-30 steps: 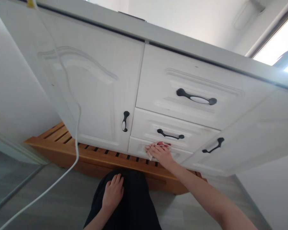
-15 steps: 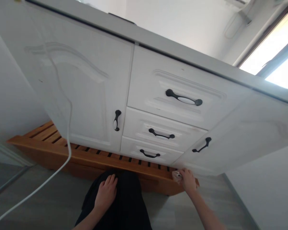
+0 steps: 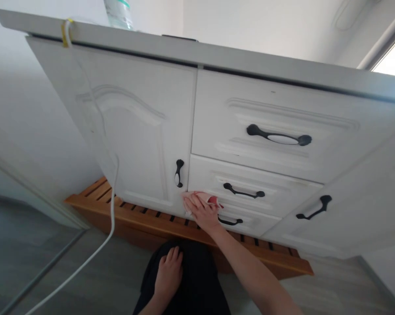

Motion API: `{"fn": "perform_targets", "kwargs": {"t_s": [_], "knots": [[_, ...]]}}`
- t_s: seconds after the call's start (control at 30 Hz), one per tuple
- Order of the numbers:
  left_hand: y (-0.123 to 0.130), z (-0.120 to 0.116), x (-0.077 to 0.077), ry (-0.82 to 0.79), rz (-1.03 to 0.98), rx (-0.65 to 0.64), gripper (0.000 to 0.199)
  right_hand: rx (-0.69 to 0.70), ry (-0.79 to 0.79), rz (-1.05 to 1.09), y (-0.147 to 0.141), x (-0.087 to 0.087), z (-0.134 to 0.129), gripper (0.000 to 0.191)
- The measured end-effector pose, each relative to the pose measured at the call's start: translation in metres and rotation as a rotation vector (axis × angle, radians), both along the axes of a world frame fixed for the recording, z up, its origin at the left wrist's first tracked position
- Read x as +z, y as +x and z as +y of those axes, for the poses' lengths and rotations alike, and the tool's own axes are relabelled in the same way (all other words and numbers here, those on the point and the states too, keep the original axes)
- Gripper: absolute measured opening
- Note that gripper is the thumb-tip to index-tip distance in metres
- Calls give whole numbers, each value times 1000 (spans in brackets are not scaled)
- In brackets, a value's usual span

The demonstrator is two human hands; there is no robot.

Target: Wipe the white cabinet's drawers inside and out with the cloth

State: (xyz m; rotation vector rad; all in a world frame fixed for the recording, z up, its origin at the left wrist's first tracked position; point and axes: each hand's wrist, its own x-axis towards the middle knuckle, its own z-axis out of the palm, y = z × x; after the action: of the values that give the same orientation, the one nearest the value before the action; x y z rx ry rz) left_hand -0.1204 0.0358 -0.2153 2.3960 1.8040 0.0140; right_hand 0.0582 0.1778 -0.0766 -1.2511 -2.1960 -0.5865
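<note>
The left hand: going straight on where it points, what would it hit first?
Past the dark trousers it rests on, the left hand would probably meet the wooden slatted platform's front rail, though depth is hard to judge.

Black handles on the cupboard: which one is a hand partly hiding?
The bottom drawer's handle: its left end is hidden behind the right hand on the pink cloth. The other four show whole.

Clear container (image 3: 119,15) on pale countertop (image 3: 249,60)

Apparently a home: panelled drawer cabinet (image 3: 217,140)
</note>
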Motion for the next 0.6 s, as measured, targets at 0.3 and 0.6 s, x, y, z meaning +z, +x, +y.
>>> {"fn": "perform_targets", "kwargs": {"t_s": [0.3, 0.6], "knots": [[-2, 5, -8, -41, 23, -13, 52, 169, -142, -216, 0, -72, -13, 39], [2, 7, -5, -19, 63, -23, 53, 224, -106, -214, -21, -47, 8, 53]]}}
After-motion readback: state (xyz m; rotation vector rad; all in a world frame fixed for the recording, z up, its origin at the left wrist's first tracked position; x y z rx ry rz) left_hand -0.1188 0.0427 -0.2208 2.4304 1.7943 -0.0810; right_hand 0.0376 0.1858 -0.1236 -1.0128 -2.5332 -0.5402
